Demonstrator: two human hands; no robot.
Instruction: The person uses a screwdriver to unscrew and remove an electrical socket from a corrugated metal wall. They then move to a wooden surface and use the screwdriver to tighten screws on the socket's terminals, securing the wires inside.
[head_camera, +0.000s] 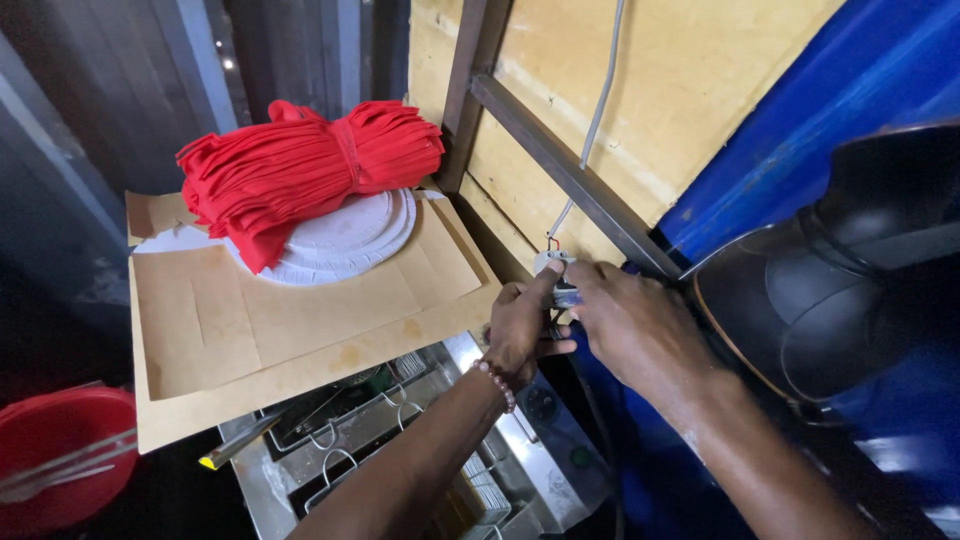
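Socket (556, 272), small and white, hung at the end of a grey cable (592, 120) against the right wooden wall, pinched from both sides by the left hand (520, 325) and right hand (630, 320), fingers closed on it.

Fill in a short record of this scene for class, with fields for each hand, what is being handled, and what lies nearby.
left hand: grips the small white plastic electrical fitting from below
right hand: fingers pinch the same fitting
fitting: hangs on a thin grey cable against the plywood wall
nearby: bundle of red fabric strips on a stack of white paper plates, on brown cardboard
below: steel appliance with wire handles
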